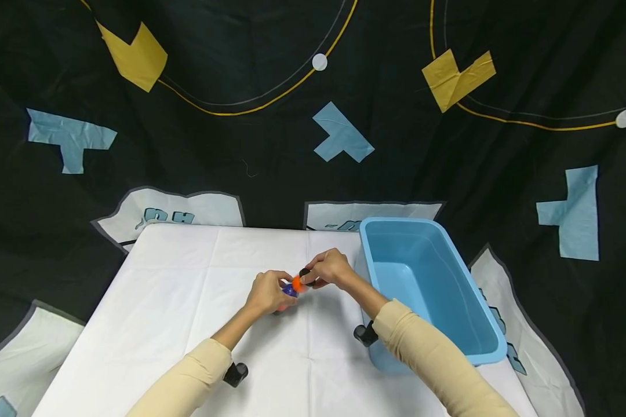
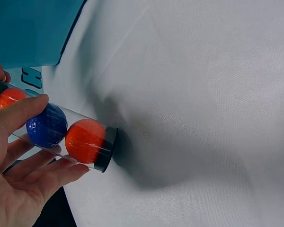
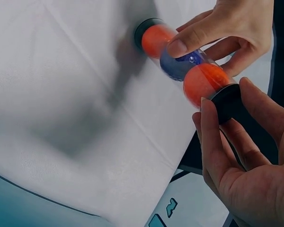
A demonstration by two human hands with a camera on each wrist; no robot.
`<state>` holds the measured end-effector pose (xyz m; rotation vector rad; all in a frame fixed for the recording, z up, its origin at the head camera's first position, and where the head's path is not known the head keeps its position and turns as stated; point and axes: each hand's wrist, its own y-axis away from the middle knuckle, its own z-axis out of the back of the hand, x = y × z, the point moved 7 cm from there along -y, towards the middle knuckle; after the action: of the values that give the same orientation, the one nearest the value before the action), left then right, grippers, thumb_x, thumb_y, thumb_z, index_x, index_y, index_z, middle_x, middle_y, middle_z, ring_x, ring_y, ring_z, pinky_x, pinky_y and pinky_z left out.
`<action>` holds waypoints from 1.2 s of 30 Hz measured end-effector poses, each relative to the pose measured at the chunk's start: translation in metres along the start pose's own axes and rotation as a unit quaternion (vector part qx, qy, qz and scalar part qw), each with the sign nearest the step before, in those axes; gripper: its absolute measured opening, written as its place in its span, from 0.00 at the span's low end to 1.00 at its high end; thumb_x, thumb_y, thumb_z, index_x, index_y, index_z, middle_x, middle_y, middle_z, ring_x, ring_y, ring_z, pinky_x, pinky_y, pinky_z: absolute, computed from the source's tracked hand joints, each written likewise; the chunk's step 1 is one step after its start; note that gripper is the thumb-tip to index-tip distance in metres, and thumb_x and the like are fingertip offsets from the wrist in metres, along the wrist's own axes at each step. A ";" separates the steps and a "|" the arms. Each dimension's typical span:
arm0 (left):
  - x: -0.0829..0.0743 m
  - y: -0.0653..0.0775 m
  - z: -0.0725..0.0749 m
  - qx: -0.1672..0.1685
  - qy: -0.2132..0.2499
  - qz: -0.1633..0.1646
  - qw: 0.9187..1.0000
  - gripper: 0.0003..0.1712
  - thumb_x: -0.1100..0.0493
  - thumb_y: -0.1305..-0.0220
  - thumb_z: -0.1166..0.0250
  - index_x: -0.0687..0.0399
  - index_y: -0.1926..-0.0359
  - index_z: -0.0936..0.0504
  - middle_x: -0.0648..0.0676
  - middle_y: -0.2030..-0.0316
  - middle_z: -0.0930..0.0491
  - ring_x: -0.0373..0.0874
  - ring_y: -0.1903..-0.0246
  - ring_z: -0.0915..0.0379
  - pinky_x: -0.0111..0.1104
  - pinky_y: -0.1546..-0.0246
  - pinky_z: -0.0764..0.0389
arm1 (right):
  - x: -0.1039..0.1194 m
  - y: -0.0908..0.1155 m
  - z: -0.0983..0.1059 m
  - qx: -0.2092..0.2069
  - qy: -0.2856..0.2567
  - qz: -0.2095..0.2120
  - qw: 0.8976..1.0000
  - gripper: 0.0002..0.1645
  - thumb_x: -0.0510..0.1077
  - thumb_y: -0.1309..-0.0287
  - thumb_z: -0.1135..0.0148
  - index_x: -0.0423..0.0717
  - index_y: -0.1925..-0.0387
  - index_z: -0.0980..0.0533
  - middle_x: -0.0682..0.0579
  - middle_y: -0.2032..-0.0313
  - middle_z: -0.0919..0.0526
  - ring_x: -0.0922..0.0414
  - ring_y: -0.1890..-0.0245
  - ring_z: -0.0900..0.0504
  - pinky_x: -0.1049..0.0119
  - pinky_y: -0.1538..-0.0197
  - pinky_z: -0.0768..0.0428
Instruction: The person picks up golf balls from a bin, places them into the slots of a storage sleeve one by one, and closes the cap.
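Both hands hold a clear tube (image 2: 80,115) above the white table. Inside it sit two orange balls (image 2: 85,140) with a dimpled blue ball (image 2: 48,125) between them, like golf balls. A black cap (image 2: 108,150) closes the far end from the right hand. My left hand (image 1: 269,293) grips the tube's middle, thumb across the blue ball. At the other end, the fingers of my right hand (image 1: 330,269) pinch a second black cap (image 3: 226,100), right at the tube's mouth beside an orange ball (image 3: 204,84).
A light blue plastic bin (image 1: 367,249) stands on the right side of the white table (image 1: 188,289), under the right forearm. Black camera mounts (image 1: 236,375) hang at both wrists. Behind the table hangs a black cloth (image 1: 271,168) with blue and yellow patches.
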<state>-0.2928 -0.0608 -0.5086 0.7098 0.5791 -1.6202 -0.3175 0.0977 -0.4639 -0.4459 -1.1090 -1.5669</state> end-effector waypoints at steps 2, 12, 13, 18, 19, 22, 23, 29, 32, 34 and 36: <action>0.000 0.000 -0.001 0.000 0.000 -0.002 1.000 0.26 0.57 0.61 0.15 0.54 0.57 0.11 0.57 0.64 0.10 0.48 0.66 0.15 0.38 0.65 0.15 | 0.000 0.001 0.000 -0.001 -0.002 0.001 1.000 0.14 0.35 0.54 0.20 0.37 0.63 0.13 0.41 0.64 0.12 0.50 0.72 0.10 0.59 0.61 0.12; -0.003 0.000 0.000 0.001 0.003 -0.005 1.000 0.25 0.58 0.61 0.15 0.54 0.57 0.11 0.57 0.64 0.11 0.47 0.67 0.15 0.37 0.66 0.14 | 0.004 0.002 0.002 -0.001 0.009 0.015 1.000 0.13 0.33 0.54 0.21 0.36 0.63 0.13 0.40 0.63 0.12 0.48 0.71 0.09 0.60 0.62 0.13; -0.004 0.000 0.000 0.001 0.004 -0.005 1.000 0.25 0.58 0.60 0.15 0.54 0.57 0.11 0.57 0.64 0.11 0.47 0.67 0.15 0.38 0.66 0.15 | 0.005 0.003 0.002 -0.001 0.010 0.016 1.000 0.13 0.33 0.54 0.21 0.36 0.63 0.13 0.40 0.63 0.12 0.48 0.71 0.09 0.60 0.63 0.13; -0.001 0.001 0.000 0.003 0.001 0.006 1.000 0.23 0.58 0.60 0.15 0.52 0.58 0.11 0.56 0.65 0.11 0.47 0.69 0.16 0.37 0.67 0.15 | 0.007 0.004 -0.001 0.003 0.009 0.025 1.000 0.14 0.32 0.55 0.20 0.35 0.62 0.13 0.39 0.61 0.12 0.48 0.71 0.09 0.61 0.65 0.13; -0.001 0.002 0.001 0.003 0.001 0.007 1.000 0.23 0.58 0.60 0.15 0.52 0.58 0.11 0.56 0.65 0.11 0.46 0.69 0.16 0.37 0.68 0.15 | 0.007 0.005 -0.002 0.002 0.009 0.026 1.000 0.15 0.32 0.55 0.20 0.35 0.62 0.13 0.39 0.61 0.13 0.48 0.72 0.09 0.62 0.65 0.13; 0.000 0.002 0.002 0.000 0.003 0.006 1.000 0.23 0.58 0.60 0.15 0.51 0.59 0.10 0.55 0.67 0.11 0.45 0.70 0.17 0.35 0.69 0.16 | 0.007 0.004 -0.003 -0.002 0.009 0.027 1.000 0.15 0.32 0.56 0.20 0.36 0.63 0.13 0.38 0.60 0.13 0.48 0.72 0.09 0.62 0.65 0.12; 0.000 0.002 0.002 0.000 0.005 0.004 1.000 0.22 0.58 0.60 0.15 0.51 0.60 0.10 0.55 0.67 0.11 0.45 0.70 0.17 0.35 0.70 0.17 | 0.007 0.004 -0.003 -0.004 0.011 0.027 1.000 0.15 0.32 0.57 0.20 0.36 0.63 0.13 0.38 0.60 0.14 0.48 0.72 0.09 0.62 0.65 0.12; 0.000 0.003 -0.001 -0.005 0.000 -0.003 1.000 0.23 0.58 0.61 0.15 0.52 0.59 0.10 0.55 0.67 0.11 0.45 0.70 0.17 0.35 0.70 0.16 | 0.007 0.005 -0.003 0.004 0.017 0.030 0.999 0.15 0.31 0.56 0.20 0.35 0.63 0.13 0.39 0.62 0.13 0.48 0.72 0.09 0.62 0.66 0.13; -0.001 0.003 0.000 -0.009 -0.002 -0.007 1.000 0.23 0.58 0.61 0.15 0.52 0.60 0.10 0.55 0.67 0.11 0.45 0.70 0.16 0.35 0.69 0.16 | 0.007 0.005 -0.003 0.007 0.016 0.033 0.999 0.14 0.31 0.56 0.21 0.34 0.63 0.13 0.40 0.63 0.13 0.47 0.71 0.09 0.61 0.65 0.12; -0.002 0.003 0.001 -0.010 0.000 -0.007 1.000 0.23 0.58 0.62 0.14 0.51 0.60 0.10 0.55 0.68 0.11 0.45 0.70 0.16 0.35 0.70 0.17 | 0.008 0.005 -0.002 0.006 0.019 0.034 0.999 0.14 0.32 0.56 0.20 0.35 0.63 0.13 0.40 0.63 0.12 0.47 0.71 0.09 0.61 0.65 0.12; -0.002 0.002 0.001 -0.009 0.002 -0.006 1.000 0.22 0.58 0.61 0.15 0.51 0.60 0.10 0.54 0.68 0.11 0.45 0.70 0.17 0.35 0.70 0.17 | 0.008 0.005 -0.002 0.004 0.020 0.034 0.999 0.14 0.32 0.56 0.20 0.35 0.63 0.13 0.40 0.63 0.12 0.48 0.71 0.09 0.62 0.65 0.13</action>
<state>-0.2904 -0.0606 -0.5062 0.6972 0.6010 -1.6242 -0.3154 0.0920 -0.4567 -0.4411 -1.0578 -1.5053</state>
